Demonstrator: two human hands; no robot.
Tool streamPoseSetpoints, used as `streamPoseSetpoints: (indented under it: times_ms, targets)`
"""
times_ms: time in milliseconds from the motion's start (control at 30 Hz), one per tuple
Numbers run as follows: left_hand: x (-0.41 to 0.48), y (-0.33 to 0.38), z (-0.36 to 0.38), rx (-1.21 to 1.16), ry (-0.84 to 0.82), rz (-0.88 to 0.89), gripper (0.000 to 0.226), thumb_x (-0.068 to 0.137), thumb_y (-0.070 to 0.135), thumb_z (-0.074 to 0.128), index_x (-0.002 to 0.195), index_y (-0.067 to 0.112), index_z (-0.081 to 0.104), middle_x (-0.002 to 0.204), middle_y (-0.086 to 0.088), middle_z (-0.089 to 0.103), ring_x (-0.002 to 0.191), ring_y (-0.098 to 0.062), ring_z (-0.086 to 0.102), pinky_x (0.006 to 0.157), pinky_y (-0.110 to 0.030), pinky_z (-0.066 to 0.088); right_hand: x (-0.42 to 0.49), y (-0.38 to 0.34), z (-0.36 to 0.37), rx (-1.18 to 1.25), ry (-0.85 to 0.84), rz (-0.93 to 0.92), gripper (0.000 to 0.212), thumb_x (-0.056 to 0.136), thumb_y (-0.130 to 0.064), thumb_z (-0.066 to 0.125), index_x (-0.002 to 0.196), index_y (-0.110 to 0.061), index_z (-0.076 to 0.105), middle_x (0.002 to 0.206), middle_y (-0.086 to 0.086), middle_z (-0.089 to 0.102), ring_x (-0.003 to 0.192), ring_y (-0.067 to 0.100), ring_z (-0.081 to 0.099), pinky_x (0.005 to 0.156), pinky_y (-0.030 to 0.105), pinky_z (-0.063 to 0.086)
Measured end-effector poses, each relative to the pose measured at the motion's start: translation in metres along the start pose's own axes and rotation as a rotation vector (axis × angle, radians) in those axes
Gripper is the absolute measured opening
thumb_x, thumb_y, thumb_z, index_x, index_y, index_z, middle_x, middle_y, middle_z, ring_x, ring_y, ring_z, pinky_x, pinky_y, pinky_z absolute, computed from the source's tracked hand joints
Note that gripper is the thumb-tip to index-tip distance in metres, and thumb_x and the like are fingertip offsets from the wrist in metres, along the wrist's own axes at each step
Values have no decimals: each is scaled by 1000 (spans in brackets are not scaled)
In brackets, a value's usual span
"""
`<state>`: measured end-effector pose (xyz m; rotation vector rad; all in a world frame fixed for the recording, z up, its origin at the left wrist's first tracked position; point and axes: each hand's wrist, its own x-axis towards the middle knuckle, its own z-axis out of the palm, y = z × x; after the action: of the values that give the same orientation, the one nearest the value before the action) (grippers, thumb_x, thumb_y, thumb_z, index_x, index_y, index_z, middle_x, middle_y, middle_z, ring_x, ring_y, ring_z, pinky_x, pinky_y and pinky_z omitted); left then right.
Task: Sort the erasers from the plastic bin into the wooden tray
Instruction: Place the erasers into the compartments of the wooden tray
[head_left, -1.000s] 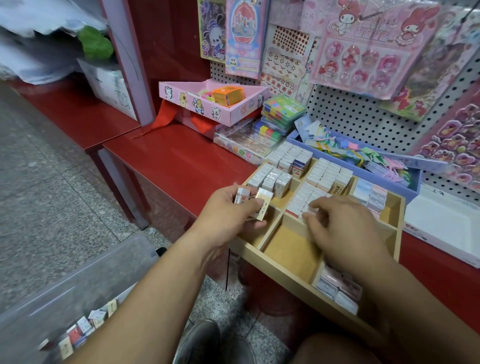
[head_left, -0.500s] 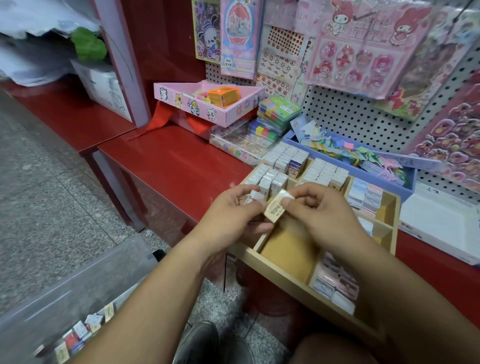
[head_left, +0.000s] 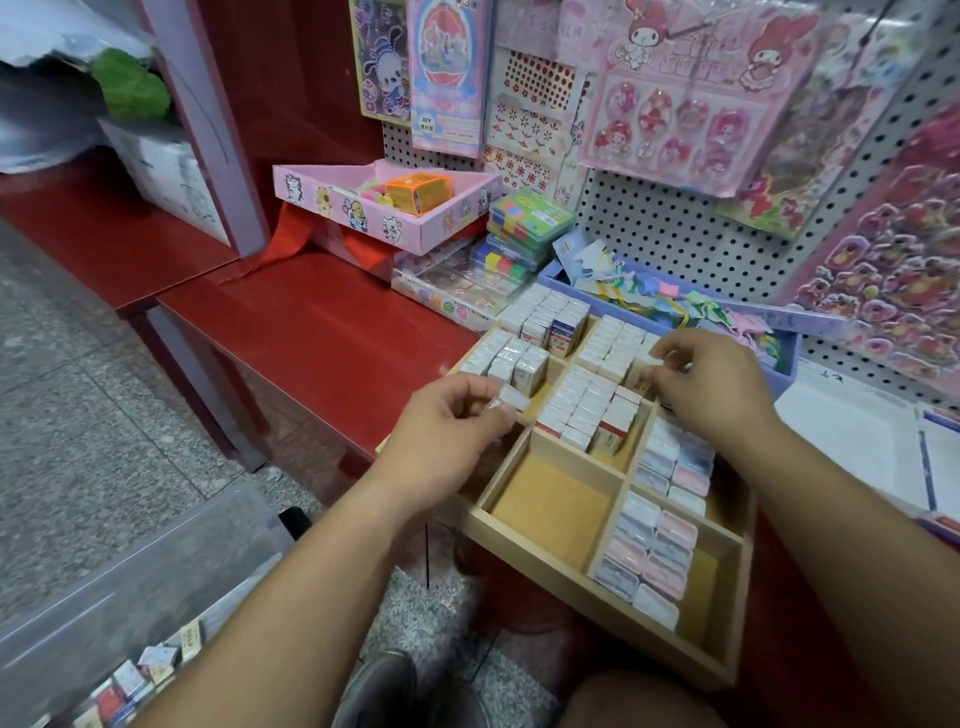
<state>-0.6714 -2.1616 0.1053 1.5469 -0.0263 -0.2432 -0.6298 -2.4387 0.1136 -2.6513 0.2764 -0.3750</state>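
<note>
Both hands have drawn apart since half a second ago, when they met over the tray to pass a cream eraser between them. Now a small pale wrapped eraser (head_left: 511, 402) is pinched between the thumb and fingertips of the left hand (head_left: 447, 436). It is held just above the near-left compartments of the wooden tray (head_left: 550, 504), beside a row of upright white erasers. The right hand (head_left: 717, 384) has moved to the tray's far right compartments. Its fingers are curled down over the packed rows there, but blur hides whether they grip anything, so it cannot be told if the cream eraser has been set down yet. This looks like one eraser being seated while the next waits in the other hand. The tray sits at the near edge of the red tabletop (head_left: 322, 332) and overhangs it slightly. Most of its sections are filled, and one near the front centre is bare wood. The clear plastic bin (head_left: 135, 587) stands on the floor below the tabletop's near-left corner. It holds loose erasers (head_left: 150, 670), so sorting is well along but not finished. Behind the tray, along the tabletop's far edge, a white pegboard (head_left: 675, 234) carries pink sticker sheets.
</note>
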Motion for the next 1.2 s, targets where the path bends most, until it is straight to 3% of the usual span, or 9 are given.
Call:
streamPoseSetpoints:
  times_ms: [133,267,433,500,600,700,833,967,1200]
  targets:
    - [1,-2,-1,-1,-19,12,12,90,10,75,101,5,73,76,-4,58,72,-22,53,74,-43,48,2,1,14,-88,69,-10,12,87,-29,76,98,-27,72,83,-3,69,100,29,60,74,40,53]
    - [1,-3,-2,-1,-23,14,14,90,7,74,103,2,73,76,-2,64,68,-14,57,74,-32,48,2,-1,17,-182,88,-1,19,87,-31,76,82,-32,57,85,1,68,100,28,56,69,37,48]
    - [3,-5,-4,-13,-26,17,13,91,5,73,103,2,72,78,-3,70,68,-10,62,70,-24,51,-2,-13,0,-164,34,-26,12,89,-36,73,84,-27,66,82,-3,68,94,28,62,71,37,52]
    - [4,-6,-4,-8,-34,24,12,92,3,71,104,1,72,70,5,68,63,-6,61,69,-21,51,-14,-33,-7,-24,61,-70,14,94,-36,66,87,-25,70,82,-7,68,87,21,63,71,35,51]
    - [2,-4,-2,-6,-58,32,14,94,-2,65,107,-2,71,66,9,68,61,-2,62,67,-17,53,-47,-77,-9,363,-199,-135,16,94,-40,66,89,-27,73,79,-10,70,75,10,64,68,29,51]
    - [0,-1,-2,8,-57,65,15,94,-1,66,106,4,73,83,-6,75,73,-9,66,79,-28,55,-63,-95,6,379,-342,-270,6,88,-37,74,88,-31,73,77,-14,69,70,3,61,68,29,50]
    - [-4,5,-3,-67,70,43,21,93,-7,65,110,5,68,97,-15,74,83,-22,63,84,-41,51,-59,-100,14,416,-291,-260,6,87,-30,77,86,-28,71,77,-5,66,69,14,60,69,33,49]
    - [1,0,-24,353,328,253,13,92,12,69,96,24,69,97,6,71,82,-4,64,80,-22,53,-27,-91,7,439,-144,-141,9,92,-33,74,88,-25,70,79,-1,65,66,14,57,65,31,47]
    - [6,-16,-32,724,304,134,30,94,31,61,124,25,58,113,6,50,112,-19,56,99,-38,49,12,-82,17,181,-33,-186,16,94,-28,71,106,-18,65,85,-2,63,75,14,55,62,26,38]
